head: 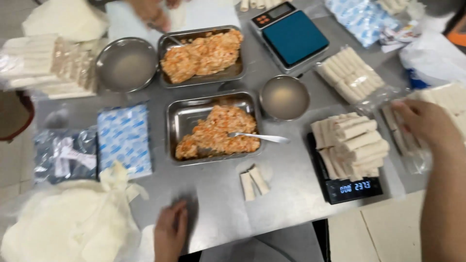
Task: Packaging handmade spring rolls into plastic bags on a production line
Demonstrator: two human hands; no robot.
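Bare steel bench (286,179) lies open in front of the near filling tray (213,127), broken only by two loose rolls (254,182). The left hand (171,233) rests at the bench edge beside that gap. To its left, a heap of pale wrappers (73,223) blocks the corner. The right hand (422,123) sits hemmed between the stacked rolls on the black scale (352,189) and bagged rolls (451,99). A round bowl (284,97) and spoon handle (259,137) narrow the centre lane.

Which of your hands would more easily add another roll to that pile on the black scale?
Probably the right hand: it rests on a clear bag of rolls just beside the pile of rolls on the black scale. The left hand lies flat at the table's near edge, farther away.
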